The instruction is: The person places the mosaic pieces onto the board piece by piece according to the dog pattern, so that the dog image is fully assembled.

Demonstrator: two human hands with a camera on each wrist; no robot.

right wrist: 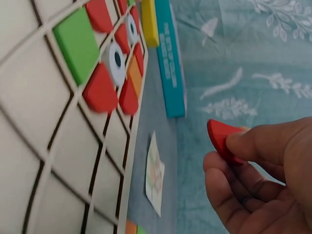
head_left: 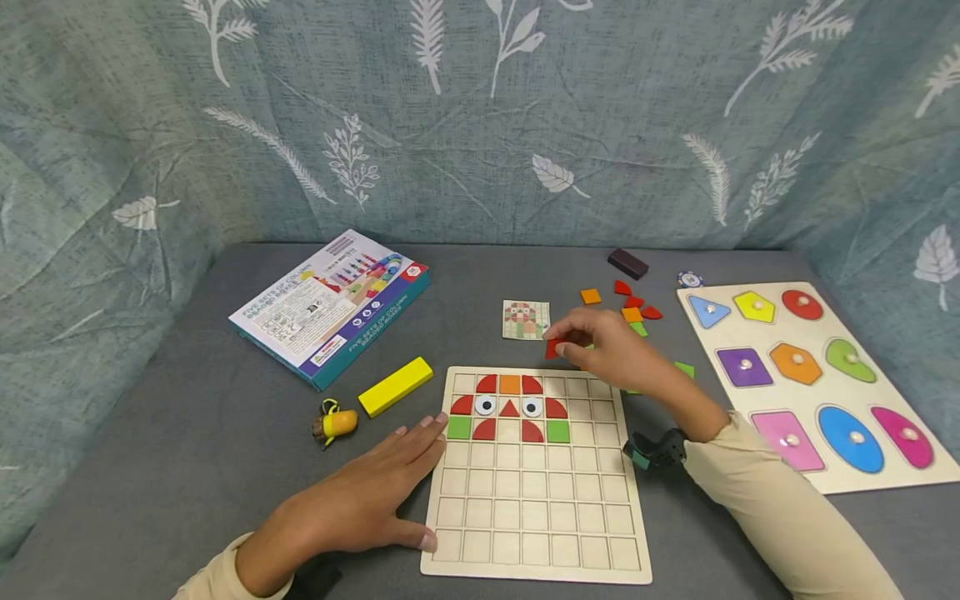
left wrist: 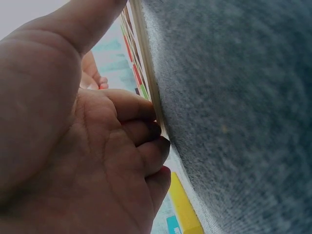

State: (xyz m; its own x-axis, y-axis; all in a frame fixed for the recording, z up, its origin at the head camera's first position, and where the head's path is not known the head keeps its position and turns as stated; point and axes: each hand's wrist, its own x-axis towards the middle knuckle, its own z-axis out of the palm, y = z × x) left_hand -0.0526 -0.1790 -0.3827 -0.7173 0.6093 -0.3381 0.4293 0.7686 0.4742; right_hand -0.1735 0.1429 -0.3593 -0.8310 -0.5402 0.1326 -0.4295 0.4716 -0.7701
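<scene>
Wooden grid board [head_left: 536,508] is steadied at its left edge by the left hand [head_left: 360,500], laid flat with fingers straight on the grey surface [head_left: 187,467]. Beyond the board's far edge, a red quarter-round piece [right wrist: 222,139] is pinched in the right hand [head_left: 611,350], its curved edge pointing left toward the pattern card [head_left: 526,320]; no long axis can be told.

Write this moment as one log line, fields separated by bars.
right hand: pinches red piece | left hand: flat against grid board edge | pattern card: behind board
</scene>
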